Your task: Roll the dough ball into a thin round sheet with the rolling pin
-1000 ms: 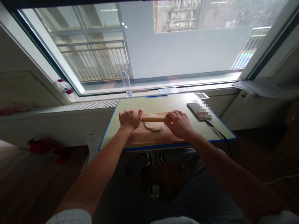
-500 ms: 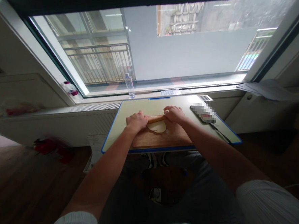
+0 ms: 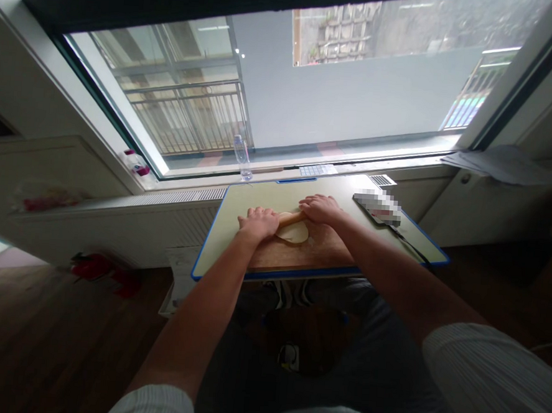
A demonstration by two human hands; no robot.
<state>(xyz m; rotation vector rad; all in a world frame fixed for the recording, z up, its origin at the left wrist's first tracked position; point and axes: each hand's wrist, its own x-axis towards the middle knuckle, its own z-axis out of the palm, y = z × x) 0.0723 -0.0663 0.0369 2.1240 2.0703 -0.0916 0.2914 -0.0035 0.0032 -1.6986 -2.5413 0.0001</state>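
A wooden rolling pin [image 3: 292, 218] lies across a flat, pale round of dough [image 3: 293, 233]. My left hand [image 3: 259, 221] covers the pin's left end, and my right hand [image 3: 320, 208] covers its right end. Both hands press on it from above, so its ends are hidden beneath them. Only the pin's middle shows between the hands. Under the dough is a wooden board [image 3: 296, 257] with light smudges that look like flour. The board rests at the near side of a small pale table [image 3: 232, 201] with a blue rim.
On the table's right lies a flat object with a blurred-out face [image 3: 378, 209] and a dark strap [image 3: 411, 247]. A clear plastic bottle [image 3: 242, 158] stands on the sill, with papers [image 3: 494, 164] farther right. A red fire extinguisher [image 3: 94, 267] is on the floor at left.
My left hand has moved slightly right and lies flatter over the pin, so less of the pin shows. The right hand has shifted a little left. The whole view has shifted slightly.
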